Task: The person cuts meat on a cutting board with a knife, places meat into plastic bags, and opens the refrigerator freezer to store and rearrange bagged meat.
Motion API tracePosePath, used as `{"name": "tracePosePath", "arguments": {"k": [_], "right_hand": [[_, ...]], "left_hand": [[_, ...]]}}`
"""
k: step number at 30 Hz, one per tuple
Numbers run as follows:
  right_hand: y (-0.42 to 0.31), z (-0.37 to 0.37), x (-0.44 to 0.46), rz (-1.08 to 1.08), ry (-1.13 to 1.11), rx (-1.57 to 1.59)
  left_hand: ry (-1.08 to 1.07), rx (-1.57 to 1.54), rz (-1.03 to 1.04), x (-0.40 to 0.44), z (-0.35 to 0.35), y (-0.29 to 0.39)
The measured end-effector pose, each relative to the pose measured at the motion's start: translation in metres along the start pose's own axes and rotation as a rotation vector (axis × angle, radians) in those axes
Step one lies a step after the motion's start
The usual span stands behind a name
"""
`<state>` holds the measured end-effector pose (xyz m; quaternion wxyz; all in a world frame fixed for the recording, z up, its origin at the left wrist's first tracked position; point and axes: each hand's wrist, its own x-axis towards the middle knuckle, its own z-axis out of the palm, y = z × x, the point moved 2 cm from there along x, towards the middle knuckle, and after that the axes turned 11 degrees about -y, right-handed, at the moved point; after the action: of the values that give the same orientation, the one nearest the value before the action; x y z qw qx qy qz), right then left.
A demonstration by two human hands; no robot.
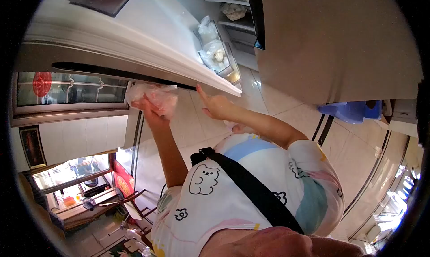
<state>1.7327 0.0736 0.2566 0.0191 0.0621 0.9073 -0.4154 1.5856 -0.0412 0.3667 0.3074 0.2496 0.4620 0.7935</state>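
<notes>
My left hand (153,114) is closed on a clear plastic bag (166,100) with something pinkish inside; what it is I cannot make out. The bag hangs beside the dark handle strip of the refrigerator door (134,51), which stands ajar. My right hand (216,106) is at the door's lower edge, its index finger stretched out towards the end of the dark strip and its thumb apart. Nothing shows in that hand. Whether the fingertip presses on the door I cannot tell for sure.
A door bin (230,69) holds white plastic bags. More bags lie on the refrigerator shelves (233,25). A second, grey door panel (331,42) stands at the right, with a blue plastic tub (351,111) below it on the tiled floor (286,122). Wooden furniture is at the lower left.
</notes>
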Motion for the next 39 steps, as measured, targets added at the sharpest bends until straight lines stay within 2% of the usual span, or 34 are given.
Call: {"name": "tracePosePath", "arguments": {"k": [5,7,8,10,12,13,16,21,23,24,26,28,29,31,32,34,35,37,39], "right_hand": [[0.02,0.011,-0.019,-0.112,0.095,0.046],[0.021,0.016,-0.026,-0.155,0.121,0.006],[0.021,0.016,-0.029,-0.206,0.186,0.035],[0.023,0.021,-0.031,-0.275,0.224,0.053],[0.033,0.032,-0.023,0.002,-0.051,0.071],[0.031,0.029,-0.018,-0.036,-0.089,0.049],[0.033,0.013,-0.008,0.0,-0.024,0.211],[0.052,-0.011,0.031,-0.044,-0.002,0.252],[0.031,-0.048,0.026,0.039,-0.054,0.663],[0.053,-0.04,0.043,-0.227,-0.003,0.895],[0.029,-0.065,0.067,-0.183,-0.001,0.979],[0.016,-0.07,0.095,-0.088,0.06,1.119],[0.003,-0.07,0.123,-0.091,0.062,1.115],[-0.015,-0.07,0.168,-0.26,0.039,0.963],[-0.028,-0.065,0.194,-0.258,0.031,0.968],[-0.051,-0.059,0.241,-0.136,-0.005,1.012],[-0.056,-0.062,0.262,-0.144,-0.013,1.013],[-0.064,-0.063,0.299,-0.022,-0.185,1.03],[-0.079,-0.068,0.334,-0.023,-0.154,1.03]], "left_hand": [[0.027,-0.006,0.01,0.0,-0.01,0.0],[-0.155,-0.102,-0.052,0.0,-0.005,0.002],[-0.147,-0.104,-0.044,0.001,-0.001,0.001],[-0.303,-0.145,-0.028,-0.001,0.009,-0.007],[-0.289,-0.083,-0.026,0.004,0.012,-0.028],[-0.467,-0.047,-0.097,0.009,0.031,-0.03],[-0.535,-0.204,-0.082,0.011,0.098,-0.031],[-0.474,-0.189,-0.123,0.039,0.054,-0.037],[-0.435,-0.128,-0.143,0.047,0.039,-0.05],[-0.401,-0.179,-0.145,0.056,0.027,-0.051],[-0.375,-0.226,-0.14,0.073,-0.002,-0.055],[-0.373,-0.528,-0.209,0.093,-0.033,-0.06],[-0.377,-0.529,-0.206,0.107,-0.052,-0.05],[-0.345,-0.591,-0.208,0.125,-0.082,-0.042],[-0.336,-0.59,-0.208,0.136,-0.104,-0.034],[-0.404,-0.761,-0.242,0.156,-0.135,-0.02],[-0.4,-0.754,-0.234,0.168,-0.152,-0.017],[-0.463,-0.645,-0.055,0.189,-0.179,-0.008],[-0.51,-0.647,-0.049,0.207,-0.205,0.0]]}}
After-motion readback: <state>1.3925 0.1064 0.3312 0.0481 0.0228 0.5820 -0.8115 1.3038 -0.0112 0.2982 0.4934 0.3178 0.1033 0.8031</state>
